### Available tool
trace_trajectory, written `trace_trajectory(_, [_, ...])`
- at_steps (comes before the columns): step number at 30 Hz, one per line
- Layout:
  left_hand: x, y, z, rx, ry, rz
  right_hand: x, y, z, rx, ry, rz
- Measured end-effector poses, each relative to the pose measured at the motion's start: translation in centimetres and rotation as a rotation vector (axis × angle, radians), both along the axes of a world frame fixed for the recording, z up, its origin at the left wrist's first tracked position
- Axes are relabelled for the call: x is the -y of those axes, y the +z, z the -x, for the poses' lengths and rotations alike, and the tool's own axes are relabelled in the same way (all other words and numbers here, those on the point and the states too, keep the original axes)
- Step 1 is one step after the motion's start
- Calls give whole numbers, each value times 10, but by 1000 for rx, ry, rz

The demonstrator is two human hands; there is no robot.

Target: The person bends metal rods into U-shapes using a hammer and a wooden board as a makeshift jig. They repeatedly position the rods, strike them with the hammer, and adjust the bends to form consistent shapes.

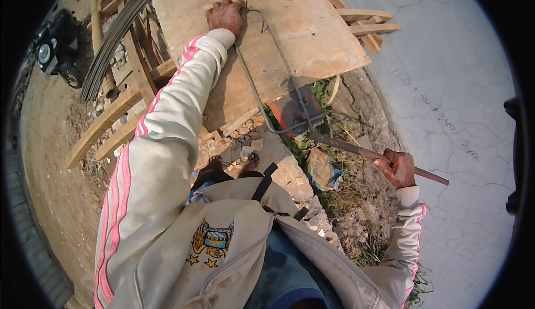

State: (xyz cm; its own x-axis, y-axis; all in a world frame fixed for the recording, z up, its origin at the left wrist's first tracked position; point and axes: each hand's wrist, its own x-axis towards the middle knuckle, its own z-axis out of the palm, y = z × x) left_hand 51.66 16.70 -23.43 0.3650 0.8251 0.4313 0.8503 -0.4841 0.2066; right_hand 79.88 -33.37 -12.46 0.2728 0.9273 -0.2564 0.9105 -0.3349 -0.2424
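Right hand [395, 168]: fist closed round the bar, thumb side toward the board, forearm out to the right
Bar [351, 148]: straight, round, reddish-brown, rusty-looking; inner end right by the frame's near corner, contact unclear
Left hand [225, 16]: arm stretched far forward, knuckles up, fingers curled over the frame's far end, holding it; fingertips hidden
Rod frame [292, 76]: thin grey metal rod bent into a long rectangle, rounded corners; lies over board, near end reaching past its edge
Block [295, 108]: dark face, orange edge, under frame's near end
Board [329, 41]: tan wood sheet, stained, worn edges
Sack [323, 169]: crumpled, multicoloured, on grass
Left side: rough timbers [106, 122], bundle of thin rods [117, 35], dark motorbike [56, 49]
Right side: pale grey cracked surface [446, 86]
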Motion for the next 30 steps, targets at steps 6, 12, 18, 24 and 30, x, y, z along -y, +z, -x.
trace_trajectory(6, [-2, 2, 0, 4, -2, 25, 7, -12, 5, 3, -23, -51])
trace_trajectory(12, [3, 8, -6, -40, -10, 3, 15, -21, 12, 49, -65, -71])
trace_trajectory(18, [7, 13, -9, -33, -57, -51, 23, -38, 16, 40, -111, -134])
trace_trajectory(24, [14, 13, -9, 0, -180, -33, 39, -58, 36, 19, -233, -176])
trace_trajectory(30, [6, 11, -8, 28, -360, -19, 79, -81, 159, -42, -598, -276])
